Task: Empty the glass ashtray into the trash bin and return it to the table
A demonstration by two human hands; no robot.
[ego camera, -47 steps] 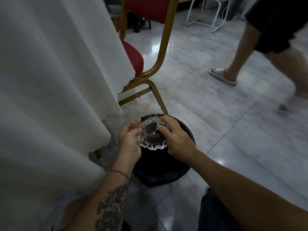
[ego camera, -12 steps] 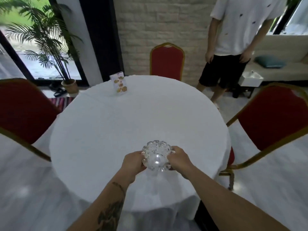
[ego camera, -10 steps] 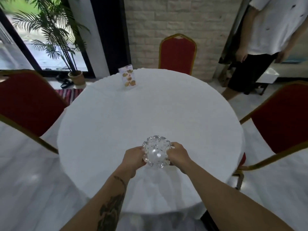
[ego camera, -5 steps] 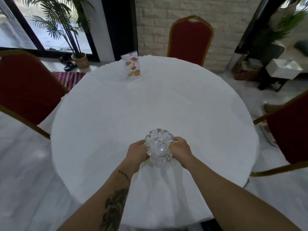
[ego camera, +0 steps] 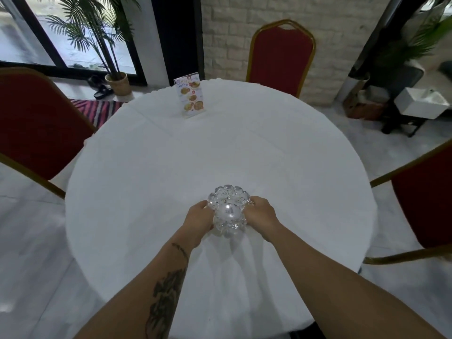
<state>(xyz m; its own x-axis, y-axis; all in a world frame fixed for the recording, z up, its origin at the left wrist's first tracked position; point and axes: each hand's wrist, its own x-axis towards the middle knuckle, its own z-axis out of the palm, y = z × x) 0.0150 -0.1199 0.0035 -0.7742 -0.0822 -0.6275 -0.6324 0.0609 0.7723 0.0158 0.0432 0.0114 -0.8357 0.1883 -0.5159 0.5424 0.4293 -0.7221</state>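
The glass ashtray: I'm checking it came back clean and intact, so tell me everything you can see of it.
The glass ashtray is clear, thick cut glass with a scalloped, lobed rim and a round, shiny bowl. It looks empty and unbroken. It sits upright, low over the near part of the white tablecloth; contact with the cloth cannot be told. The left hand and right hand grip its opposite sides.

The clear, scallop-rimmed glass ashtray (ego camera: 228, 214) sat upright, its bowl facing up. It lay over the near part of the round, white-clothed table (ego camera: 220, 148), gripped on both sides.
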